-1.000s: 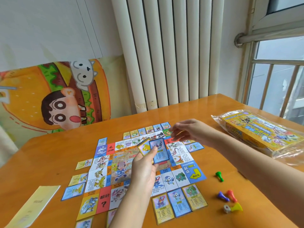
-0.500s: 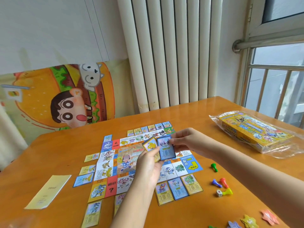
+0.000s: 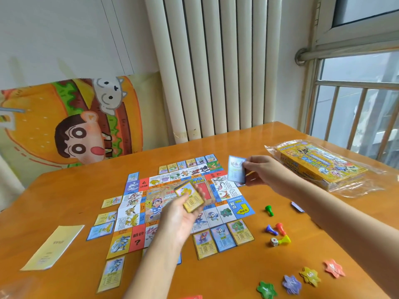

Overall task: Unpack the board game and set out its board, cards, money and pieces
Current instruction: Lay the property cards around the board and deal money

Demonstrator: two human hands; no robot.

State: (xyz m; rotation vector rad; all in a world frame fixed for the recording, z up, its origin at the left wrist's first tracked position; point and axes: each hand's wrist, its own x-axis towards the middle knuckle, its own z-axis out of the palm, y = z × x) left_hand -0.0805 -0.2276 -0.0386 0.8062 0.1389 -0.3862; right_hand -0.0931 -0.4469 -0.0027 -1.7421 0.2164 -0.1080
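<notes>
- One board (image 3: 241,209).
- Four pawns: green pawn (image 3: 269,210), blue pawn (image 3: 271,229), red pawn (image 3: 280,228), yellow pawn (image 3: 284,240).
- One die (image 3: 274,242).
- Four star token piles: green pile (image 3: 266,289), purple pile (image 3: 291,283), yellow pile (image 3: 309,276), orange pile (image 3: 333,268).
- Three near-row cards (image 3: 223,237); perhaps six far-row cards (image 3: 191,162), too small to count surely.
- One game box (image 3: 319,167), one booklet (image 3: 53,247).
- Two hands: left hand (image 3: 179,216) grips one stack of cards (image 3: 191,198), right hand (image 3: 261,173) pinches one single card (image 3: 236,171).

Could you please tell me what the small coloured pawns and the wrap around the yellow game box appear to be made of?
The small coloured pawns look like moulded plastic: glossy, solid bright colours, smooth rounded shapes. The clear wrap around the yellow game box seems thin plastic film: see-through, crinkled, with glare.
</notes>
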